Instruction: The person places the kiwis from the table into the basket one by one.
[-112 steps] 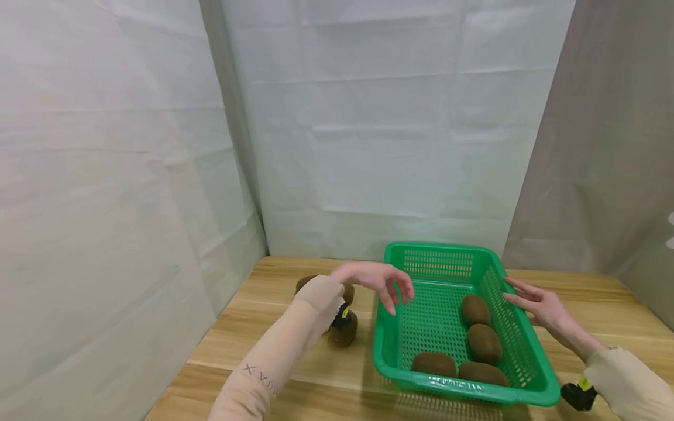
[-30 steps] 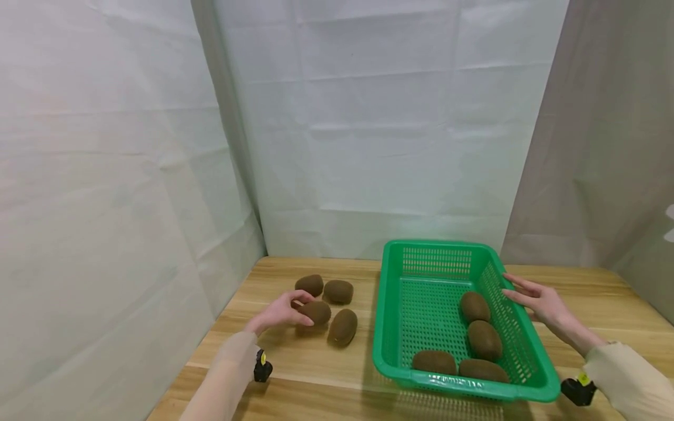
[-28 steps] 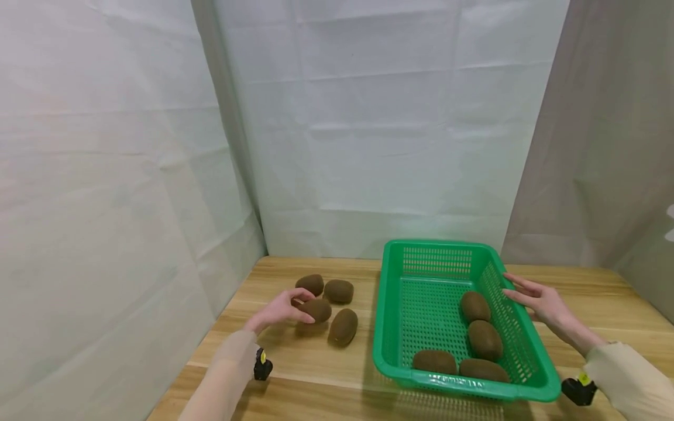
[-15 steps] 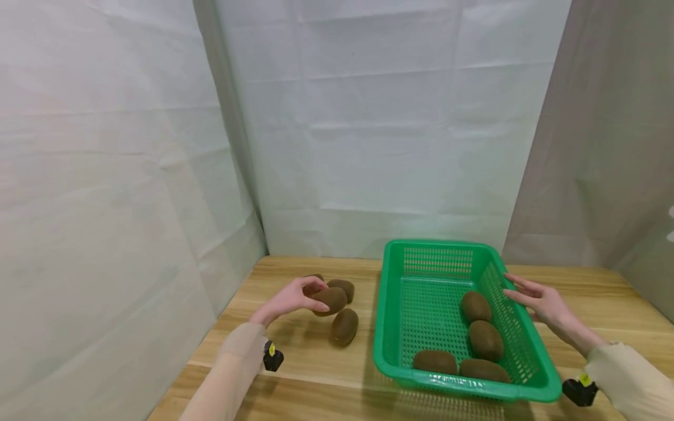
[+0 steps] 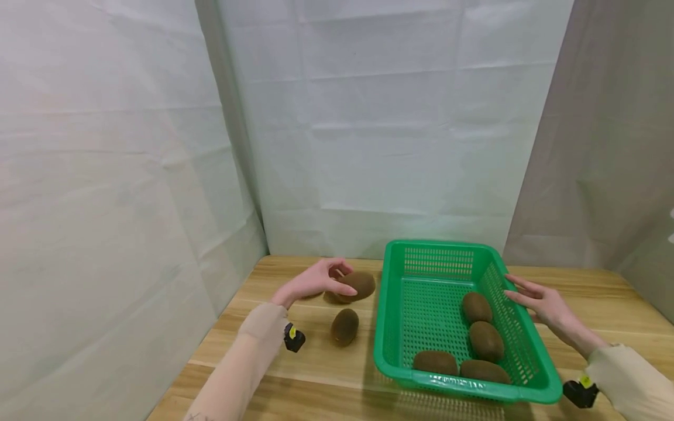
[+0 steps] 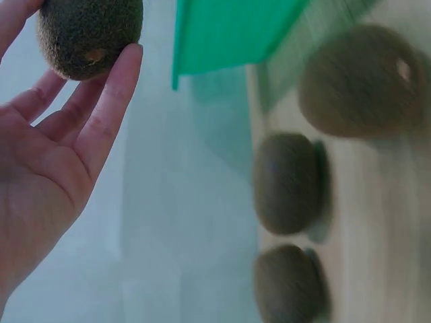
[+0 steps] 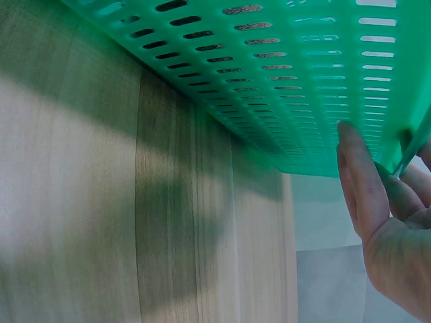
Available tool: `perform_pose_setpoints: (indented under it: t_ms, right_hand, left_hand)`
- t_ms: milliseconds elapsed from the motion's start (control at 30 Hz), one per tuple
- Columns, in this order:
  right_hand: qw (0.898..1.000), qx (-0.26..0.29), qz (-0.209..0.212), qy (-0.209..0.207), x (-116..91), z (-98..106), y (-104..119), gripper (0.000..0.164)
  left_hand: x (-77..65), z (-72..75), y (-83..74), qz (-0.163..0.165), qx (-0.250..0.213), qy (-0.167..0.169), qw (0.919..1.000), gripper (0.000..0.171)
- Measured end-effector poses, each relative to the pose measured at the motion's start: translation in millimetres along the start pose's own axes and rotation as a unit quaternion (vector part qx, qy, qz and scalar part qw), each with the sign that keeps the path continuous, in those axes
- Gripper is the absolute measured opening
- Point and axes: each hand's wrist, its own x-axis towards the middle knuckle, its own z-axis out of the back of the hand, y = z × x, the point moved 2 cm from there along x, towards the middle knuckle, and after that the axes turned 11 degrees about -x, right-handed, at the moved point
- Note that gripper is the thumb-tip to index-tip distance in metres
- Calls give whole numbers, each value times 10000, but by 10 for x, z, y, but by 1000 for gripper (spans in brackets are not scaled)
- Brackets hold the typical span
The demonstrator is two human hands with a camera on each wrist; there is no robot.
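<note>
My left hand (image 5: 316, 280) holds a brown kiwi (image 5: 359, 285) above the table, left of the green basket (image 5: 380, 327). In the left wrist view its fingertips and thumb grip the kiwi (image 6: 91, 33) at the top. One kiwi (image 5: 344, 327) lies just below on the table; two more, a middle kiwi (image 6: 286, 183) and a lower kiwi (image 6: 288, 286), show in the left wrist view and are mostly hidden behind the hand from the head. My right hand (image 5: 544, 307) holds the basket's right rim, some fingers over it and others against the outer wall.
Inside the basket, two kiwis lie along the right wall, including a lower one (image 5: 485, 341), and two along the front, including a left one (image 5: 434, 362). White cloth (image 5: 379, 128) hangs behind and beside the wooden table (image 5: 316, 380).
My left hand has picked up a kiwi from the group on the table and carried it rightward and away from me, toward the basket. The right hand and basket stay nearly still.
</note>
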Motion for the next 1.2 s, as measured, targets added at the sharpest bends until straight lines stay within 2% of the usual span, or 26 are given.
perform_pose_setpoints:
  t_ms: [133, 200, 267, 367, 533, 667, 1000, 1200]
  right_hand:
    - [10000, -10, -3, 13, -5, -3, 4, 62]
    - [10000, -25, -3, 14, -4, -2, 7, 62]
    - [10000, -28, 8, 10, 0, -2, 11, 62]
    - [10000, -59, 3, -9, 7, 0, 18, 62]
    - [10000, -79, -51, 16, 18, -2, 23, 63]
    - [10000, -54, -54, 31, 23, -9, 21, 63]
    - [10000, -23, -55, 14, 13, 1, 2, 63]
    - [10000, -3, -37, 24, 15, -13, -3, 63]
  left_hand:
    - [90, -117, -174, 7, -436, 240, 9988, 41]
    - [142, -172, -254, -3, -386, 294, 9988, 40]
    - [202, -219, -332, -76, -135, 342, 9993, 39]
    - [297, -301, -444, -210, 116, 559, 9981, 39]
    - [476, -473, -610, -312, -35, 1037, 9941, 36]
    - [621, -605, -691, -193, -104, 1260, 9918, 35]
    - [942, -991, -669, 110, 110, 1521, 9882, 36]
    - [1060, -1203, -604, 277, 301, 1416, 9891, 36]
